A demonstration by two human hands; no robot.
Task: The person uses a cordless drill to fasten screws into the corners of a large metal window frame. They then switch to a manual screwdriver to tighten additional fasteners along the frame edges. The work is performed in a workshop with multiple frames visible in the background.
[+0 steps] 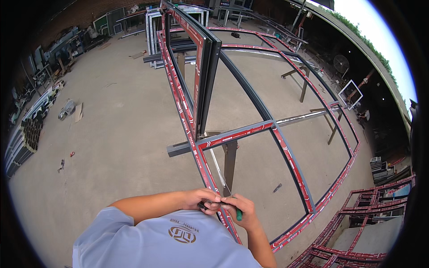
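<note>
My left hand (203, 199) is closed around a small black piece (202, 206), mostly hidden by the fingers, so its kind is unclear. Just right of it, my right hand (243, 209) grips a screwdriver with a green handle (239, 215). Its thin metal shaft (228, 189) points up and away from me. Both hands meet close to my body, above the near side of a large dark grey window frame (290, 154) covered with red protective film. A hinged sash (206, 85) stands upright on the frame, swung open ahead of my hands.
Metal trestle legs (229, 165) hold the frame above the concrete floor. A small dark object (277, 188) lies on the floor inside it. More red-filmed frames (344, 236) stand at the lower right. Stacked profiles (24, 134) line the left, and white frames (154, 40) stand behind.
</note>
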